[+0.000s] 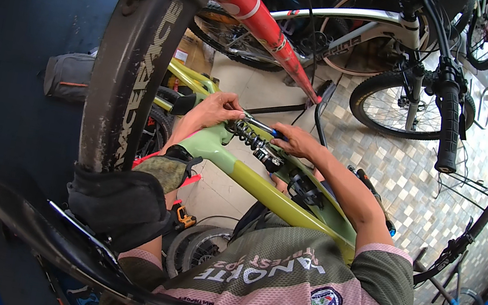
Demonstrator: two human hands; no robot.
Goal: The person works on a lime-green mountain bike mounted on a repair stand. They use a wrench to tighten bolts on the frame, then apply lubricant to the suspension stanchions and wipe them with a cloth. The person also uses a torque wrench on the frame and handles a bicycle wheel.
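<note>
A green and olive bike frame [278,199] is held up in front of me, with a coil-spring shock absorber [253,140] in it. Above the spring lies a slim silver wrench-like tool [260,124] with a blue band. My right hand [298,141] is closed round its handle end. At the other end, by the shock's upper mount, the fingers of my left hand [220,111] are pinched together on the tool's head. Whatever bolt sits under those fingertips is hidden. A dirty olive cloth or cover [168,170] hangs on the frame beside my left forearm.
A thick black post [135,68] rises close on the left, with a black saddle [77,247] below it. A red tube [268,36] slants across behind the frame. Beyond stands a white bike [346,15]; its handlebar grip [447,129] juts near. A yellow-black power tool [184,215] sits low.
</note>
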